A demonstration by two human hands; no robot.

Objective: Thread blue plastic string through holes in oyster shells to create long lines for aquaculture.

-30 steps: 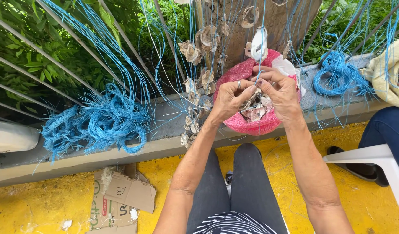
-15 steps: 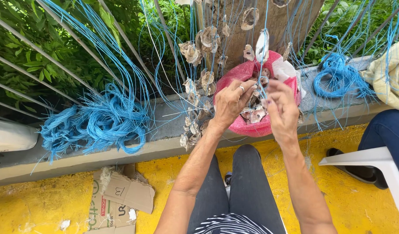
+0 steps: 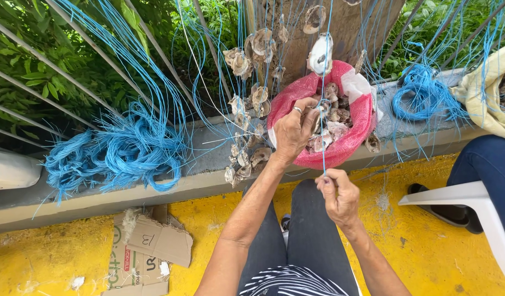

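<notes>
Dropped since a second ago: right hand (image 3: 340, 194), now low at 6 o'clock from the red mesh sack (image 3: 355, 129), grip pinched together on the blue cord (image 3: 323, 148), drawn taut. Left hand (image 3: 293, 131) up at the sack's 9 o'clock rim, fingers closed on an oyster shell (image 3: 322, 107) threaded on that cord. Inside the sack: a heap of pale oyster shells (image 3: 332, 131). At 3 o'clock, a yellow bag (image 3: 483, 101), contents hard to make out. Hanging at 12 o'clock, a white shell (image 3: 320, 55) on the same cord. At 9 o'clock, strung shells (image 3: 247, 104), then a blue cord bundle (image 3: 120, 153) on the concrete ledge (image 3: 99, 197). Below: yellow floor (image 3: 428, 252), torn cardboard (image 3: 148, 249), white chair (image 3: 477, 203). Beyond: metal railing (image 3: 49, 60), greenery.
</notes>
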